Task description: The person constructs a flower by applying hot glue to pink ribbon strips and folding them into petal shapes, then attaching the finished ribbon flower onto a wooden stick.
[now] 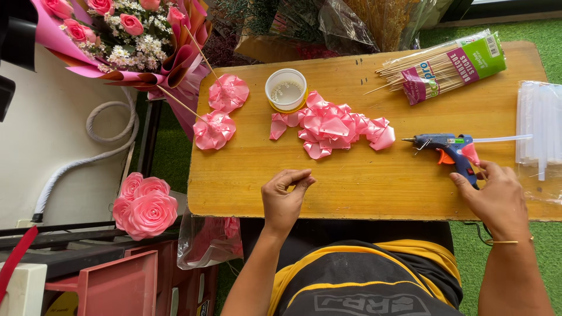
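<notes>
A wooden table (363,187) fills the view, set over green turf, with a wrapped bouquet of pink roses (126,35) leaning in at its far left corner. On the board, largest first, lies a loose heap of folded pink ribbon petals (331,126) near the middle, then a packet of bamboo skewers (439,67) at the far right, a clear bag of glue sticks (541,126) at the right edge, and two finished ribbon flowers on sticks (219,114) at the left. Off the table, three larger ribbon roses (145,205) rest on a shelf. A small round tub (286,89) stands just beyond the petal heap. The blue glue gun (448,146) lies on its side at the right, nozzle pointing left, a stick loaded in its back. The right hand (497,196) touches its handle, fingers curled loosely, not yet closed around it. The left hand (287,196) hovers at the near edge with thumb and fingertips pressed together; whether anything sits between them I cannot tell. Judging by the count, the work looks partway along: two flowers on skewers are made, while the many loose petals remain unassembled.
</notes>
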